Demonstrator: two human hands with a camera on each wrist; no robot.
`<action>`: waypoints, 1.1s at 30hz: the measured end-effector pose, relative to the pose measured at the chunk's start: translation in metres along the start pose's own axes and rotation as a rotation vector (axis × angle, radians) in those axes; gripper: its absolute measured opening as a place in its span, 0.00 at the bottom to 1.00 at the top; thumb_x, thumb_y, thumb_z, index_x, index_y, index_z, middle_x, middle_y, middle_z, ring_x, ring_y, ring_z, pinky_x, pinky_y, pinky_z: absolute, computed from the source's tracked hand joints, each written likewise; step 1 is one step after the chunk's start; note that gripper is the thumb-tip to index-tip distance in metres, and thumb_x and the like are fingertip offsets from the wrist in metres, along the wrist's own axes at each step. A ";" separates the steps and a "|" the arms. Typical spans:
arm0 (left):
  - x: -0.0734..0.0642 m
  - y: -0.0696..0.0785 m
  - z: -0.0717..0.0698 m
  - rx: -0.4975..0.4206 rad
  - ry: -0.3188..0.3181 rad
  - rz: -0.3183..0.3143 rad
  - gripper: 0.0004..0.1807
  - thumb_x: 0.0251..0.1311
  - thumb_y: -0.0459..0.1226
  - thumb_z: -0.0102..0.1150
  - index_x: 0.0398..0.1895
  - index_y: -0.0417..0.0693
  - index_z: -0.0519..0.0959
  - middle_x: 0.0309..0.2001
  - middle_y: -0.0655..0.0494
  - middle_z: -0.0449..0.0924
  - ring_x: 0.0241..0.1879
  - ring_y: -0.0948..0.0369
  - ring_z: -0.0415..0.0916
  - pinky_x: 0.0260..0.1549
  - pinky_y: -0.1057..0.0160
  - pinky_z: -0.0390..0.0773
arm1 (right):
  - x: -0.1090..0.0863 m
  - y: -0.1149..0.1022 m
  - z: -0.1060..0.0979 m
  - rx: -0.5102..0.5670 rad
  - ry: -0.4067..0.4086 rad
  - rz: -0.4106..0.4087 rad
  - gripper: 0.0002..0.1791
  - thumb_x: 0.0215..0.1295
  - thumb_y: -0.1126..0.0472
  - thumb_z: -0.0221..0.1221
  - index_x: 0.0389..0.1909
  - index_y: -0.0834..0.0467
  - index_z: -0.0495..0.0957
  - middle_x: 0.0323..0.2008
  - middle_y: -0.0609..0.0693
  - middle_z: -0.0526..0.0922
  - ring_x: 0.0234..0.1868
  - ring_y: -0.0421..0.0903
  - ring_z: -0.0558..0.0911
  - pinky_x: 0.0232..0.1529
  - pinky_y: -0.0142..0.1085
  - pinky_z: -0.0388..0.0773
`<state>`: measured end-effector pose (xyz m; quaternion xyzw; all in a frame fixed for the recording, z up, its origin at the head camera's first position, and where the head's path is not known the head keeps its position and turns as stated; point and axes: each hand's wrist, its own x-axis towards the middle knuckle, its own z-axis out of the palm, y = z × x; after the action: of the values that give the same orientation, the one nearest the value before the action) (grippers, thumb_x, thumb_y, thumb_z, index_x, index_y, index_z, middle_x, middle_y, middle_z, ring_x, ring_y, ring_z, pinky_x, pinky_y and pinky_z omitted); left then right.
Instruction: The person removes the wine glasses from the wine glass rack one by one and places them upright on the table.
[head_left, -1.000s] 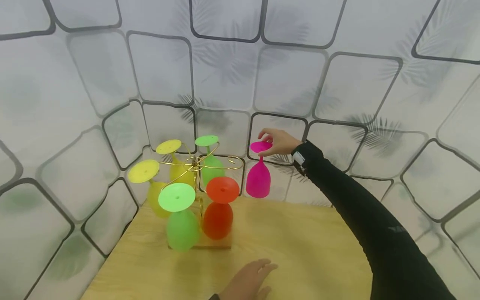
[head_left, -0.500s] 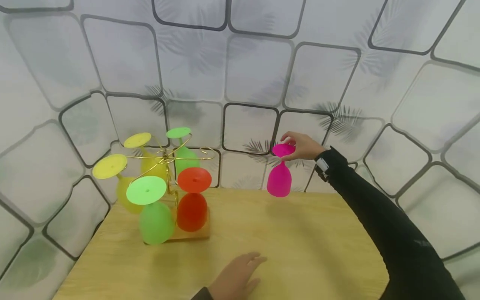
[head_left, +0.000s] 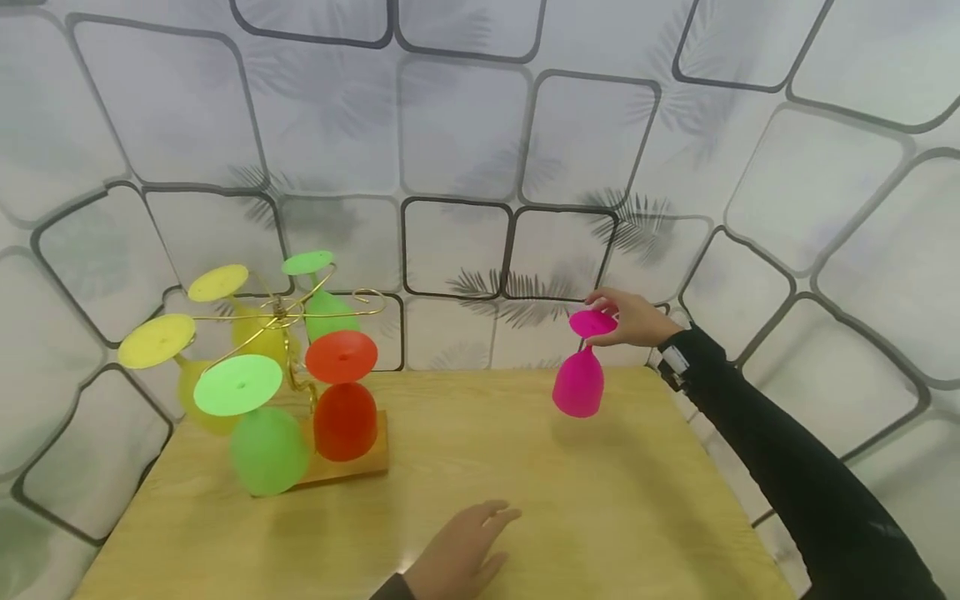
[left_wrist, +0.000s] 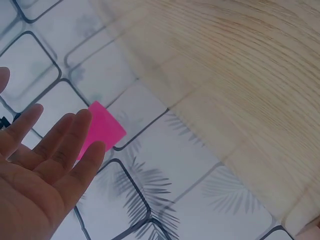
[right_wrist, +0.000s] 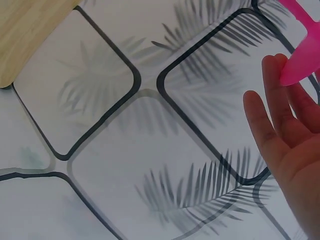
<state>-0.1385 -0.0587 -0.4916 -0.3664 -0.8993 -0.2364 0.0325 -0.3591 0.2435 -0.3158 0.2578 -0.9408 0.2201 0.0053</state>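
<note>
My right hand (head_left: 632, 320) holds a pink goblet (head_left: 579, 383) upside down by its foot, with the bowl hanging over the back right of the table. In the right wrist view the goblet's foot (right_wrist: 302, 62) lies against the fingers, cut off by the frame edge. My left hand (head_left: 463, 552) is held low over the front of the table, fingers loosely extended and holding nothing. At the left stands a gold wire rack (head_left: 279, 312). Upside down on it hang a red goblet (head_left: 345, 421), two green ones, the nearer green goblet (head_left: 270, 450) in front, and two yellow ones, including a yellow goblet (head_left: 156, 340).
The rack's wooden base (head_left: 371, 454) stands on the light wooden table (head_left: 465, 450). Patterned cloth walls (head_left: 465, 117) rise right behind the table and along both sides. One curled rack arm (head_left: 367, 302) points right with no goblet on it.
The view has swung right, so the rack appears further left. My right hand has carried the pink goblet further right, away from the rack, and lower. My left hand stays much the same.
</note>
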 end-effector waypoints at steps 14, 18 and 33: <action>-0.001 0.000 0.004 0.035 0.047 0.061 0.27 0.56 0.41 0.59 0.60 0.46 0.71 0.55 0.46 0.76 0.51 0.55 0.75 0.48 0.55 0.80 | -0.026 0.025 0.016 -0.058 -0.099 0.011 0.43 0.45 0.55 0.70 0.63 0.61 0.65 0.50 0.67 0.80 0.48 0.60 0.77 0.43 0.51 0.82; 0.000 0.000 0.005 0.022 0.030 0.047 0.27 0.57 0.41 0.59 0.60 0.46 0.71 0.55 0.46 0.76 0.52 0.54 0.75 0.49 0.55 0.79 | -0.034 0.033 0.020 -0.062 -0.135 -0.005 0.41 0.46 0.55 0.69 0.63 0.62 0.67 0.50 0.65 0.77 0.48 0.59 0.75 0.42 0.49 0.82; -0.004 -0.005 0.005 -0.018 -0.019 -0.008 0.28 0.56 0.40 0.59 0.62 0.47 0.69 0.58 0.46 0.75 0.54 0.53 0.74 0.52 0.52 0.78 | -0.060 0.063 0.069 0.290 -0.029 0.007 0.38 0.43 0.59 0.71 0.53 0.72 0.65 0.52 0.68 0.73 0.55 0.67 0.73 0.55 0.61 0.71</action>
<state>-0.1377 -0.0620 -0.4992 -0.3652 -0.8990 -0.2408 0.0196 -0.3305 0.2924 -0.4111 0.2556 -0.8999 0.3502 -0.0465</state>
